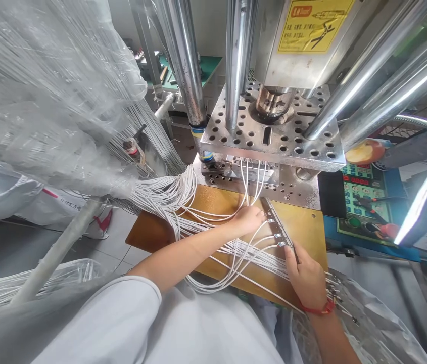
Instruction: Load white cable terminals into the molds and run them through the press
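My right hand point(306, 275), a red band at its wrist, grips the near end of a narrow dark metal strip fixture point(278, 225) between thumb and fingers. White cables with small metal connectors point(277, 236) sit along the strip's left edge. Beside its upper part, my left hand point(250, 220) is closed in a pinch around the end of a white cable; the fingertips partly hide that end. Both hands are over a brown board point(300, 217). Many loose white cables point(251, 253) run across this board, under my left forearm.
Behind the hands, a press with a perforated metal plate point(228, 136) stands over a lower mold point(254, 174) with several white cables in it. A large cable bundle point(171, 192) comes from the left. On the right are a control panel point(365, 194) and a bright lamp point(420, 202).
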`<state>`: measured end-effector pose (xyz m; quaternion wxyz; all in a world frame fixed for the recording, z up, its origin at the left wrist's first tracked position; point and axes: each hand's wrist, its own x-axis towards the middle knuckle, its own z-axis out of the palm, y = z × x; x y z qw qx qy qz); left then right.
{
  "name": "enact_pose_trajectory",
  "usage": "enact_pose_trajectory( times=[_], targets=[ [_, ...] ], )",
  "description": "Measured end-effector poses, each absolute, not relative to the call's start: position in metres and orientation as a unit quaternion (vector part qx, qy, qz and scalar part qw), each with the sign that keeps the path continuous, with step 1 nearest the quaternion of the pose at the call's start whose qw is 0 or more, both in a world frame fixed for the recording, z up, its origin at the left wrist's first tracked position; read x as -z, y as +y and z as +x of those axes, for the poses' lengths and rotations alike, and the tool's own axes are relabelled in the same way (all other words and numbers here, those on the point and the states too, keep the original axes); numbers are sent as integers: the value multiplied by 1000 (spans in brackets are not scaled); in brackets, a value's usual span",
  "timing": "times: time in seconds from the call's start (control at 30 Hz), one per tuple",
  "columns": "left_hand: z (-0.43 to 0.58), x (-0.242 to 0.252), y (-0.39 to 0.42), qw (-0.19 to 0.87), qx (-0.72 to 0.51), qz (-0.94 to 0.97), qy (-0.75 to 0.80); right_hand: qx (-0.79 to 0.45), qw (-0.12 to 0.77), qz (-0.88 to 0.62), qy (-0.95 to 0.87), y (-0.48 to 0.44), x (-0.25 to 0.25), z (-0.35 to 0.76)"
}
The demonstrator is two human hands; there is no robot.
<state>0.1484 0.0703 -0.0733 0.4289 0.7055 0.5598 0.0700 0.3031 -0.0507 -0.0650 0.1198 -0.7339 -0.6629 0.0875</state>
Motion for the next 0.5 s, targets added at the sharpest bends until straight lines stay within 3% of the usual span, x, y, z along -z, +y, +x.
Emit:
enact_pose_trajectory(
  times=[0.5],
  targets=[
    [161,49,72,366,14,738,567,47,148,-624,-766,-53,77,301]
  ],
)
